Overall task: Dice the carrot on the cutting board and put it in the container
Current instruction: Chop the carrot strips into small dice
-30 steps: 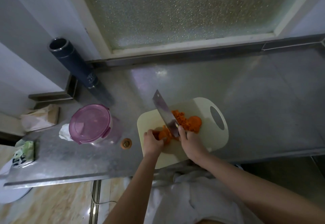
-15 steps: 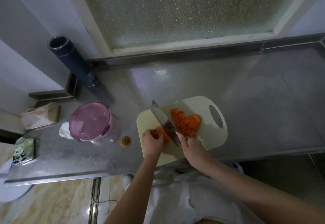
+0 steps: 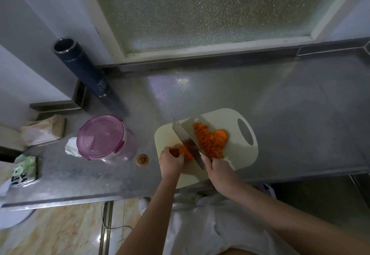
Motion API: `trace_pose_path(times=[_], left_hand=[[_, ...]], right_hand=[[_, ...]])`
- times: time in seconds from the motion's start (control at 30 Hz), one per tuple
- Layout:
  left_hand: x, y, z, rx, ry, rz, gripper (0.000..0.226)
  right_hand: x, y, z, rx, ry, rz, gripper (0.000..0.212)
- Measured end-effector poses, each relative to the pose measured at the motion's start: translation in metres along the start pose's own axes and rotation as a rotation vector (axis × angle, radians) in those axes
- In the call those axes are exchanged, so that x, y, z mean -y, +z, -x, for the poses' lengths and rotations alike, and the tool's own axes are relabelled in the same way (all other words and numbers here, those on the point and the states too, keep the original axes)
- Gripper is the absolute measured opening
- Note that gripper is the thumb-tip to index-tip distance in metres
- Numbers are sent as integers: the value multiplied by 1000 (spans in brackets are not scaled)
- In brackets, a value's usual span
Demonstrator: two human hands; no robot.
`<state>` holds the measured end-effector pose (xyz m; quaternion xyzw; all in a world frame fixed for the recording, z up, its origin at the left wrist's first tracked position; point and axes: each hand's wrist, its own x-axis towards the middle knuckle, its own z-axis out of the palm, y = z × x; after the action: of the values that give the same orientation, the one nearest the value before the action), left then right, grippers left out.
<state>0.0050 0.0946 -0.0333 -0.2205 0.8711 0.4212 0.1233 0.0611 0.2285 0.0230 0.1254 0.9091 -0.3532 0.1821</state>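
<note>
The dicing step is in hand, and I judge it more than half done. The left grip (image 3: 172, 161) is curled over the uncut carrot piece (image 3: 185, 152) and holds it down on the near left part of the cutting board (image 3: 239, 154). The right grip (image 3: 220, 169) is clenched round the handle of the cleaver (image 3: 187, 143). The blade stands just to the right of the held piece, with its tip pointing away from the person. Whether its edge touches the board, I cannot tell.

On the right side of the blade lies the heap of diced carrot (image 3: 208, 142). An orange chunk (image 3: 221, 135) touches the heap on its far right side and seems not diced yet.

The container (image 3: 101, 136) stands on the surface (image 3: 280, 114) to the left of the board, apart from it, and its purple lid is on. A carrot top (image 3: 142, 159) lies between the container and the board.

The next move, as I judge it, is another cut into the held piece. This piece is short, so the left fingers are very near the blade and should be tucked back before each cut. After this the chunk needs cutting. The lid must come off before any carrot can go into the container.
</note>
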Motion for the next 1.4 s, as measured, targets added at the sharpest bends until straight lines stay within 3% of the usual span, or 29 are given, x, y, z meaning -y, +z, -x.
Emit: trace_pose_path(times=[0.7, 1.4], left_hand=[[-5, -9, -5, 77, -37, 11, 9], [-5, -10, -5, 79, -27, -22, 17]], right_hand=[[9, 30, -19, 8, 4, 108, 53], [1, 12, -31, -39, -69, 60, 51]])
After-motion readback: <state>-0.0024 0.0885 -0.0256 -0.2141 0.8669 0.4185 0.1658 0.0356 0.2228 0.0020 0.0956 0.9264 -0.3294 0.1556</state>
